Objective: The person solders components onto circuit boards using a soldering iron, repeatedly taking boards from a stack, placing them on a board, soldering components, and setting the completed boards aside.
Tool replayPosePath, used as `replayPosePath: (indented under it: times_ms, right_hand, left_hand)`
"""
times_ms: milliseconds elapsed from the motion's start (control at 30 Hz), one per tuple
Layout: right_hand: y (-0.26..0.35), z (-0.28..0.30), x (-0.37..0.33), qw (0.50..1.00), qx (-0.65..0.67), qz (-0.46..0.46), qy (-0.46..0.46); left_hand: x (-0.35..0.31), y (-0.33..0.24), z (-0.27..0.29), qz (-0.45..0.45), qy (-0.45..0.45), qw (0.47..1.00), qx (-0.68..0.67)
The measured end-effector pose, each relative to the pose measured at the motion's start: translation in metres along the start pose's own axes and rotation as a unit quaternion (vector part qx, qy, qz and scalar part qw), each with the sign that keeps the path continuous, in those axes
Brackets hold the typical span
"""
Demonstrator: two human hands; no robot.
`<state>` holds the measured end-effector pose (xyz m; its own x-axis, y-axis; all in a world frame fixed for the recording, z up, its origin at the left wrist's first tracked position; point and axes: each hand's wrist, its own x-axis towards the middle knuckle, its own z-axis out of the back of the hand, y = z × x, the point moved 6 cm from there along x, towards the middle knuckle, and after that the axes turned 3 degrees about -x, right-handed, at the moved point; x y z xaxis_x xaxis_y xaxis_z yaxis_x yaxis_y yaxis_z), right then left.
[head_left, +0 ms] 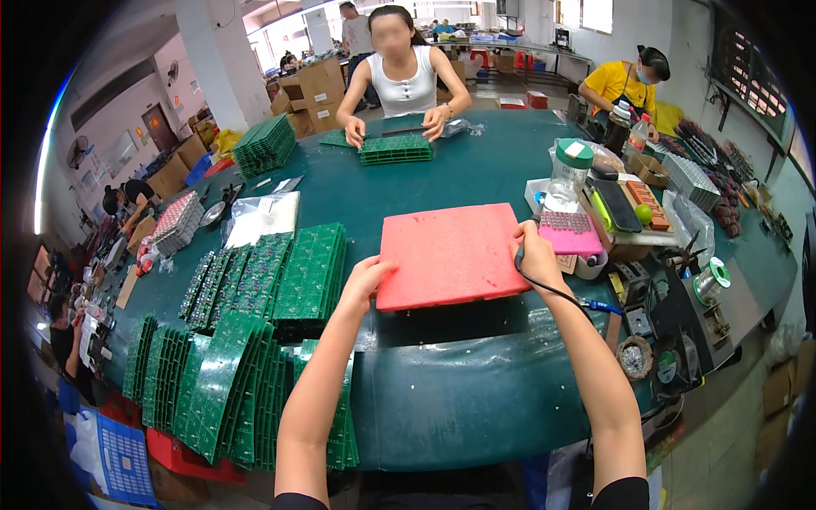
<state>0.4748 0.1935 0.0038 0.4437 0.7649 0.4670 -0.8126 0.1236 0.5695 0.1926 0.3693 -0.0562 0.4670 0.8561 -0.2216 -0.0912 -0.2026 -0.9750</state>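
A flat pink-red foam slab (455, 255) is held above the table between my two hands, slightly tilted. My left hand (370, 279) grips its left edge, thumb on top. My right hand (535, 257) is closed at its right edge. A black cord (552, 289) loops from my right hand along the forearm; whether that hand also holds something on the cord is hidden. Left of the slab stand green circuit boards (310, 268) and rows of boards with parts fitted (255, 276). More circuit boards (217, 382) stand in leaning stacks at the near left.
Across the green table (459, 382), a person (399, 81) handles a board stack (395, 150). At the right are a green-lidded jar (568, 174), a pink block with small parts (568, 231), a solder spool (712, 280) and a blue-handled tool (602, 306). Another person (629, 89) works at far right.
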Motion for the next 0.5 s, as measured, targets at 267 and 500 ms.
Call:
replayPosePath:
  times_ms: [267,500]
  right_hand:
    - [-0.006,-0.001,-0.007,0.999,0.019,-0.038,-0.003]
    - [0.016,0.053,-0.026,0.972,0.198,0.011,-0.126]
  left_hand:
    - [-0.004,-0.004,-0.005,0.026,0.016,0.999,-0.017]
    - [-0.052,-0.043,0.0,-0.001,0.063,0.991,-0.114]
